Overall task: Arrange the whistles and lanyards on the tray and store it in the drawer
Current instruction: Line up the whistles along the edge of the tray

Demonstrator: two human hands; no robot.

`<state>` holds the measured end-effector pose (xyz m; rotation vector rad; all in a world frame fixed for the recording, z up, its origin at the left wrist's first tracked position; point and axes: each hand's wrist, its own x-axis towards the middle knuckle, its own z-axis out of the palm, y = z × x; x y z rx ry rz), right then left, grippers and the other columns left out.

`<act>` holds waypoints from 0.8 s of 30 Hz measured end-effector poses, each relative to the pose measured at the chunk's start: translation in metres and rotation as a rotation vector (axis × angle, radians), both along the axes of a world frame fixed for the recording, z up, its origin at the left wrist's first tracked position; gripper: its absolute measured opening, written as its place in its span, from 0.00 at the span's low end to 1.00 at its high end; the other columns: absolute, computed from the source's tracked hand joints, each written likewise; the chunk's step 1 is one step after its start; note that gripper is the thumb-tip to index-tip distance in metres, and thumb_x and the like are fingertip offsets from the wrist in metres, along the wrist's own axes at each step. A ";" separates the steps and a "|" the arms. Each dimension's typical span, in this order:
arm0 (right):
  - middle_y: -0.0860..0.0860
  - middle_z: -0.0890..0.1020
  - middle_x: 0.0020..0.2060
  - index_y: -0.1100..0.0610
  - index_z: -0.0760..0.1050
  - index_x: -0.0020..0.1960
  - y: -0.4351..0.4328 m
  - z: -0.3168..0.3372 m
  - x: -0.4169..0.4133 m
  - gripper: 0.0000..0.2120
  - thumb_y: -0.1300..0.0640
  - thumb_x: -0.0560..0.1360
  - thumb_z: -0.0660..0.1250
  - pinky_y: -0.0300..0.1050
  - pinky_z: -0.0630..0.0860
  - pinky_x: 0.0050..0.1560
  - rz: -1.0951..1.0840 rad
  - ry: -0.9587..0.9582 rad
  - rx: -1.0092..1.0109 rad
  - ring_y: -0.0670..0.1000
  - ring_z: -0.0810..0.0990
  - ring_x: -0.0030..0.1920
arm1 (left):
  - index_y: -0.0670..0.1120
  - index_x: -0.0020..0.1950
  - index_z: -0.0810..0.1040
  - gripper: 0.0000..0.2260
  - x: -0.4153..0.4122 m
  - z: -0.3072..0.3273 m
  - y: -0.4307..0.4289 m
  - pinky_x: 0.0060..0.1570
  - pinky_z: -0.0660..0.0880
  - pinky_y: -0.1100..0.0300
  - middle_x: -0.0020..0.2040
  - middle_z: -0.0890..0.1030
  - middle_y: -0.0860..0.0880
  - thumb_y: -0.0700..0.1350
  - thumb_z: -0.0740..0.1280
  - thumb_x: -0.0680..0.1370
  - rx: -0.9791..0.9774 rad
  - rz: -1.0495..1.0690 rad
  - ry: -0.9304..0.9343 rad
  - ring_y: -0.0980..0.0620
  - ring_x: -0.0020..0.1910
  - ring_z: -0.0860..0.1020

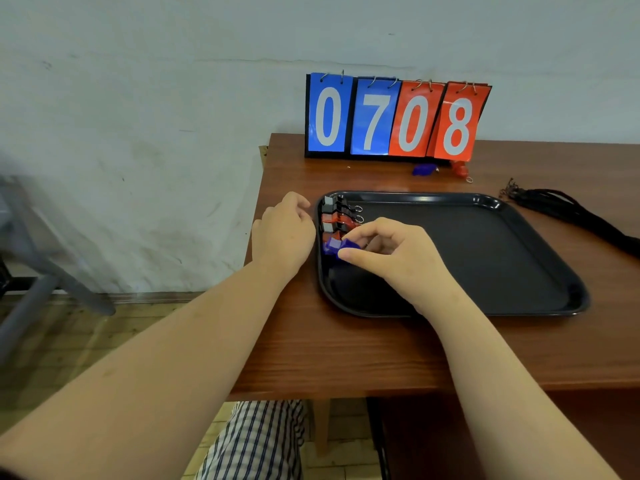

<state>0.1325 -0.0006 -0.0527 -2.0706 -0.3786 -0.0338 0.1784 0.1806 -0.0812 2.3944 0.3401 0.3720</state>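
Right hand (391, 258) pinches a blue whistle (337, 245) between thumb and forefinger, low over the near-left part of the black tray (485, 254). Just behind it, a row of whistles (336, 213), black and red, lies along the tray's left rim. The left hand (284, 233) rests on the wooden table (346, 351) beside that rim, its fingers loosely curled and holding nothing. At the table's back a flip scoreboard (394, 119) reads 07 on blue cards and 08 on red. A second blue whistle (423, 170) and a red whistle (460, 169) lie before it. Black lanyards (571, 213) lie bundled to the right of the tray.
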 end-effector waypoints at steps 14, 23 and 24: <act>0.42 0.79 0.37 0.46 0.80 0.45 -0.001 -0.002 -0.005 0.10 0.49 0.68 0.79 0.31 0.71 0.33 0.083 -0.023 -0.170 0.38 0.76 0.34 | 0.53 0.61 0.74 0.11 -0.007 0.006 -0.001 0.59 0.74 0.47 0.48 0.79 0.56 0.43 0.59 0.81 -0.013 -0.019 -0.012 0.50 0.53 0.77; 0.40 0.79 0.41 0.41 0.78 0.44 -0.002 -0.003 -0.002 0.12 0.49 0.67 0.79 0.32 0.70 0.39 0.081 -0.044 -0.197 0.40 0.76 0.42 | 0.56 0.59 0.75 0.11 -0.004 0.001 0.002 0.57 0.75 0.47 0.51 0.81 0.55 0.44 0.58 0.81 -0.035 -0.014 -0.025 0.51 0.53 0.77; 0.40 0.79 0.41 0.41 0.77 0.44 -0.002 -0.002 -0.003 0.12 0.49 0.67 0.79 0.32 0.69 0.39 0.079 -0.046 -0.198 0.40 0.76 0.42 | 0.56 0.59 0.76 0.11 -0.004 0.000 0.002 0.57 0.75 0.47 0.51 0.81 0.55 0.44 0.58 0.81 -0.037 -0.011 -0.025 0.51 0.53 0.77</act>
